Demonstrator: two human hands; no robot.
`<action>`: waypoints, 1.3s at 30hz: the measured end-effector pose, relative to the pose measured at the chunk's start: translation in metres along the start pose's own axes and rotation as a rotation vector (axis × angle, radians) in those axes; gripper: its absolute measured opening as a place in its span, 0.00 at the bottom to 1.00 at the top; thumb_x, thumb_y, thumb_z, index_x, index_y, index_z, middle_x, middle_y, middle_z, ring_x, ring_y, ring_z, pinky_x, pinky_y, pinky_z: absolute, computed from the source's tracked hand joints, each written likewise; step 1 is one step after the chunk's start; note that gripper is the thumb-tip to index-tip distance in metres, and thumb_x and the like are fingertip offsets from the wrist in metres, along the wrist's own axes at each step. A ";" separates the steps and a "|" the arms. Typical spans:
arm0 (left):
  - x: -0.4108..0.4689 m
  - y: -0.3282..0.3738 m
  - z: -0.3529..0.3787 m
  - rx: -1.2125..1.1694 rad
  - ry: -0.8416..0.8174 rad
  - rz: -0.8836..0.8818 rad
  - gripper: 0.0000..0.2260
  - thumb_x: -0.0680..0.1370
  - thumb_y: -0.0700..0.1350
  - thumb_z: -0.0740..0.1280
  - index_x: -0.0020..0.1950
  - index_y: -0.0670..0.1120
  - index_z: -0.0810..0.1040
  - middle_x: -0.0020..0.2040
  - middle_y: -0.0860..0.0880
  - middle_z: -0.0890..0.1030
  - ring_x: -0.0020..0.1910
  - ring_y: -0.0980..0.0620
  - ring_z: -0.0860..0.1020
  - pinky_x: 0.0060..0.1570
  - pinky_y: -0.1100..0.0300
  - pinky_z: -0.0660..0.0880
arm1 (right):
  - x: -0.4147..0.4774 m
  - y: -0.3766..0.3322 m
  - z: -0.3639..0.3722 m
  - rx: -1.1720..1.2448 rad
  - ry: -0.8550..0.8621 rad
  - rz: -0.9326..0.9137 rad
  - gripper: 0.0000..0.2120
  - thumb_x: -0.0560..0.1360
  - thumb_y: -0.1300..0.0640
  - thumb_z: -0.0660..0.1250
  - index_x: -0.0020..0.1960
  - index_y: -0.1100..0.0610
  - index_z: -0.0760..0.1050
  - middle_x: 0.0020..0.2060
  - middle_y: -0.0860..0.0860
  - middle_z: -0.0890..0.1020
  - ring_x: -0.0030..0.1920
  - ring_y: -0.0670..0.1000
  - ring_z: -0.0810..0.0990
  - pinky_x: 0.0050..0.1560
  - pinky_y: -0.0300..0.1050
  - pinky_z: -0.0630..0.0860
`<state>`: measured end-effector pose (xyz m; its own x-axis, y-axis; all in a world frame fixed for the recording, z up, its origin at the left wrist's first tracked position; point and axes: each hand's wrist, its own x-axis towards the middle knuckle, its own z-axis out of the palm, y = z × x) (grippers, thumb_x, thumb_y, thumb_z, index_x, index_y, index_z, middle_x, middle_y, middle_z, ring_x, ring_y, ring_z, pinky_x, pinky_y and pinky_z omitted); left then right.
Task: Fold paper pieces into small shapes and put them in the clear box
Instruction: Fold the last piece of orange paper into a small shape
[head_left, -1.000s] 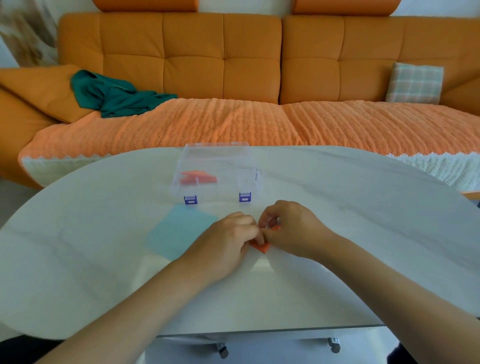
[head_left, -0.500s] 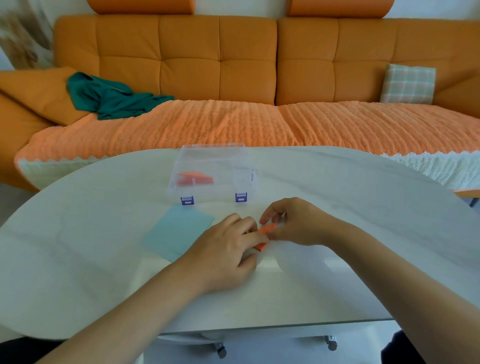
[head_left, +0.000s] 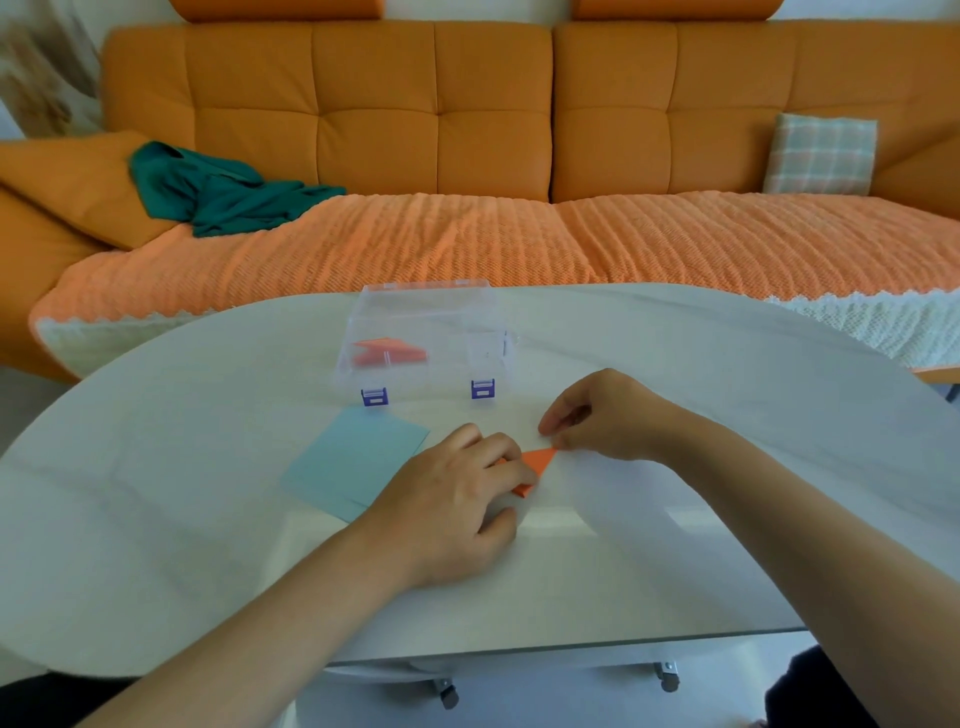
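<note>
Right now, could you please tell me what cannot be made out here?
Orange paper: head view, mostly under the left hand; fold shape hidden.
Blue sheet: near corner covered by the left hand.
Clear box: lid state unreadable, walls transparent.
Orange piece inside: blurred, shape unclear.

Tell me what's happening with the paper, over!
Left hand presses orange paper to table; right hand pinches its corner. Clear box behind, one orange shape inside. Blue sheet beside, nothing blocking.

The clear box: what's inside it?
One folded orange paper shape lies inside the clear box, toward its left side. The shape's underside is hidden, and the blurry right end is too unclear to tell.
</note>
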<state>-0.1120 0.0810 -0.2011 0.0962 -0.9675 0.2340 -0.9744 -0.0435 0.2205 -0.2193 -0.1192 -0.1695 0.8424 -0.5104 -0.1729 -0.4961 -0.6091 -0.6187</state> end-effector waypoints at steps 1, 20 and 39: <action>0.000 0.000 0.001 0.001 0.001 -0.003 0.17 0.75 0.53 0.56 0.61 0.55 0.77 0.58 0.60 0.74 0.51 0.55 0.67 0.48 0.56 0.75 | 0.000 0.001 0.000 0.012 0.003 0.005 0.08 0.72 0.59 0.73 0.42 0.45 0.85 0.41 0.43 0.85 0.45 0.44 0.82 0.43 0.31 0.76; 0.000 0.017 0.004 0.006 0.017 -0.112 0.15 0.77 0.57 0.58 0.62 0.58 0.74 0.57 0.60 0.72 0.54 0.56 0.65 0.49 0.59 0.72 | -0.003 -0.001 0.011 -0.019 -0.009 -0.015 0.09 0.69 0.49 0.77 0.46 0.45 0.80 0.37 0.44 0.76 0.37 0.45 0.74 0.44 0.40 0.75; -0.022 0.002 0.000 -0.204 0.005 -0.093 0.12 0.77 0.61 0.60 0.56 0.59 0.76 0.65 0.66 0.73 0.61 0.64 0.68 0.59 0.58 0.72 | -0.004 -0.001 0.011 -0.019 -0.019 -0.036 0.07 0.69 0.51 0.76 0.45 0.45 0.80 0.36 0.44 0.75 0.35 0.45 0.73 0.40 0.39 0.73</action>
<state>-0.1158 0.1018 -0.2058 0.1848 -0.9605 0.2082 -0.9003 -0.0805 0.4277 -0.2201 -0.1097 -0.1769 0.8634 -0.4765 -0.1658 -0.4695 -0.6385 -0.6098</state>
